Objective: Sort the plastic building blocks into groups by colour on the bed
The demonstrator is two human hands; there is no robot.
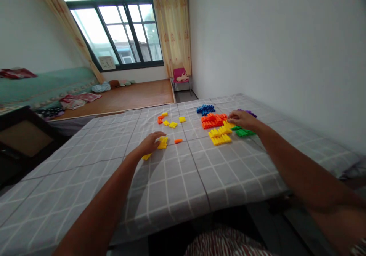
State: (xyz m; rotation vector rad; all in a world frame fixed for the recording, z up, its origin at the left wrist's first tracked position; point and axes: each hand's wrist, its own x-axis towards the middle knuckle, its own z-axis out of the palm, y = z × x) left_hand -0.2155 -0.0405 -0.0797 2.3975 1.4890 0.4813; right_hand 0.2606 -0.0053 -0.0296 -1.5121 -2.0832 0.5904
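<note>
My left hand [150, 142] is over the near middle of the table, its fingers bent around a few small yellow plastic pieces [162, 143]. Another yellow piece [146, 156] lies just below that wrist, and a single orange piece [178, 141] lies to its right. My right hand [243, 119] pinches a yellow plastic piece [228, 125] at the back of a yellow pile [220, 135]. Beside it are an orange-red pile [214, 120] and a green pile [244, 132]. Part of a purple pile [251, 113] shows behind my right hand.
A blue pile [205, 109] stands farther back. Several loose yellow pieces [173, 125] and a few orange ones [160, 119] lie left of centre. The table has a grey checked cloth [177, 180]. A white wall [271, 39] borders the right; a pink chair [180, 75] stands beyond.
</note>
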